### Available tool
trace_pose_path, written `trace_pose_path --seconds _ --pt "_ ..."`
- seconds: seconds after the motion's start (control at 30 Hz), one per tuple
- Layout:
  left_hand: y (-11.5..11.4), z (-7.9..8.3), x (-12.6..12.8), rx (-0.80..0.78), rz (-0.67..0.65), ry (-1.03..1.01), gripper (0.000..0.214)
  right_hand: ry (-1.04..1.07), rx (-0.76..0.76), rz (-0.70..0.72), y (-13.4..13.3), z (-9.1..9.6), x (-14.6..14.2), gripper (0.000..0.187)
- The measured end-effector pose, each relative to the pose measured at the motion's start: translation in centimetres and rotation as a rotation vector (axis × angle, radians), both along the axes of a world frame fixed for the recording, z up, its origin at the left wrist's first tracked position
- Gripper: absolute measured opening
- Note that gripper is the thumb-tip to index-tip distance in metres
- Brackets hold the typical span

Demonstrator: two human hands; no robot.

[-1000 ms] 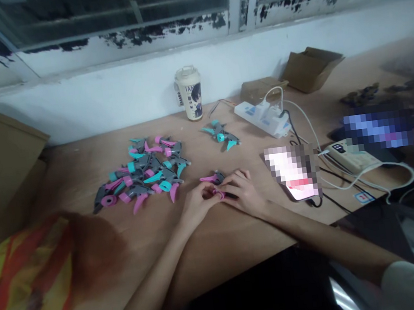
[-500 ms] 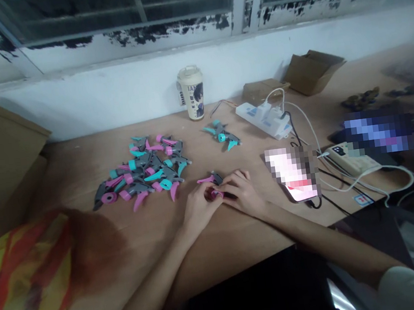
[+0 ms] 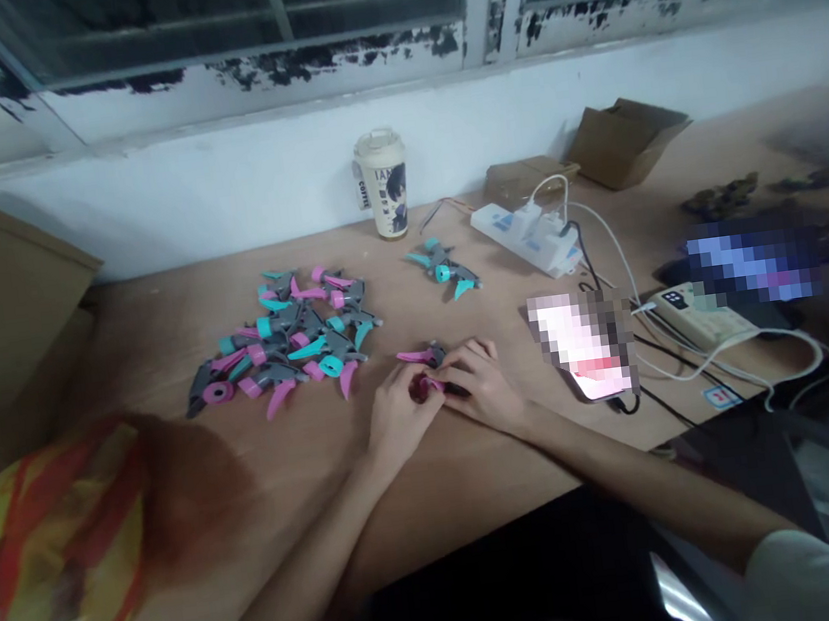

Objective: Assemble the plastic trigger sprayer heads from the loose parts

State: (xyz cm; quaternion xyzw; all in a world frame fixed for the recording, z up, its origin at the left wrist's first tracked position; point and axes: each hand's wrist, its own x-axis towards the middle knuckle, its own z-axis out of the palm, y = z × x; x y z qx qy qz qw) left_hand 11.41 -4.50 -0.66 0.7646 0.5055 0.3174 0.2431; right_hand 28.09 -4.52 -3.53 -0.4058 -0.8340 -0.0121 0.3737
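My left hand [image 3: 401, 415] and my right hand [image 3: 485, 387] meet over the near middle of the table, fingers bent and pinching. Between their fingertips is a small pink plastic piece [image 3: 431, 386], mostly covered by the fingers. Just beyond the fingers shows a grey trigger spray head [image 3: 431, 354] with a pink lever; whether the pinched piece belongs to it I cannot tell. Left of the hands lies a pile of trigger spray heads [image 3: 288, 331], grey with pink or teal levers and caps. A few teal-and-grey spray heads [image 3: 451, 268] lie apart, beyond the hands.
A lidded cup [image 3: 388, 188] stands by the wall. To the right are a power strip [image 3: 527, 241], a lit phone [image 3: 581, 345], a power bank [image 3: 702, 315] and loose cables. Cardboard boxes [image 3: 625, 144] sit behind; a red-yellow bag [image 3: 60, 566] is at left.
The two hands stay together in the same place, with only a slight shift of the fingers around the pink piece. The spray heads on the table lie as before.
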Motion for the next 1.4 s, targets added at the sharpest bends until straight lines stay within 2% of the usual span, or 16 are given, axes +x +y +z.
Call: trace_pose_path --seconds 0.1,0.17,0.27,0.4,0.53,0.87,1.03,1.23,1.4 --pt "-0.1 -0.2 0.0 -0.026 0.014 -0.086 0.011 0.039 -0.014 -0.027 -0.1 0.2 0.0 0.019" --pt "-0.3 -0.2 0.0 -0.033 0.035 -0.182 0.018 0.096 -0.031 -0.066 -0.1 0.5 0.0 0.021" --pt "-0.7 -0.1 0.0 0.029 0.070 -0.255 0.023 0.177 -0.055 -0.109 -0.2 0.7 0.2 0.026" --pt "-1.1 0.2 -0.1 0.153 0.027 -0.176 0.012 0.202 -0.069 -0.108 -0.2 0.8 0.3 0.026" --pt "-1.1 0.0 -0.2 0.184 -0.016 -0.088 0.018 0.195 -0.079 -0.103 -0.2 0.8 0.4 0.024" --pt "-0.5 -0.1 -0.4 0.384 -0.034 0.111 0.019 0.212 -0.104 -0.030 0.1 0.5 0.7 0.028" --pt "-0.5 0.0 -0.4 0.269 -0.046 0.076 0.018 0.192 -0.101 -0.023 0.1 0.5 0.6 0.029" --pt "-0.6 0.1 -0.3 0.100 -0.077 -0.196 0.014 0.165 -0.105 -0.026 0.0 0.7 0.3 0.030" --pt "-0.7 0.2 -0.2 0.118 -0.062 -0.247 0.009 0.154 -0.100 -0.033 -0.1 0.7 0.3 0.029"
